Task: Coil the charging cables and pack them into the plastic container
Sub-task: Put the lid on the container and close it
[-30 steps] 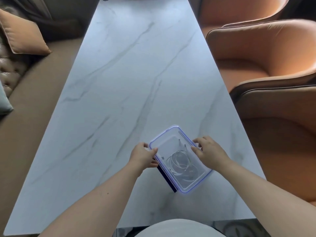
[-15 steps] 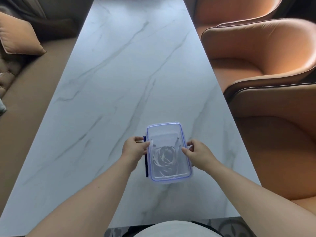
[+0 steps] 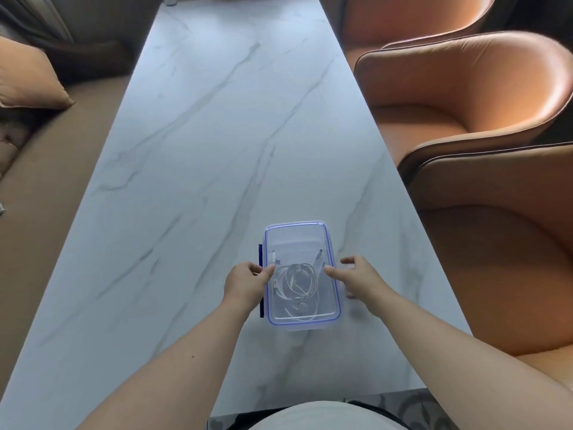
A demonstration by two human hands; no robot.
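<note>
The clear plastic container (image 3: 297, 240) with a blue-rimmed lid lies lengthwise on the marble table (image 3: 192, 169), close to the near edge. Coiled white charging cables (image 3: 297, 283) show through the lid. My left hand (image 3: 245, 285) pinches the container's left edge, beside a dark blue side clip (image 3: 260, 254) that sticks out. My right hand (image 3: 359, 280) is at the right edge with its fingers spread. The index fingertip touches the lid rim, and the thumb hangs just off the right wall.
Two orange leather chairs (image 3: 465, 97) stand tight along the table's right side. A brown bench (image 3: 46, 169) with an orange cushion (image 3: 28, 79) runs along the left. Small objects sit at the table's far end (image 3: 169, 0).
The container has turned from a diagonal lie to straight lengthwise between my hands. My right hand's fingers have loosened and spread at the right edge.
</note>
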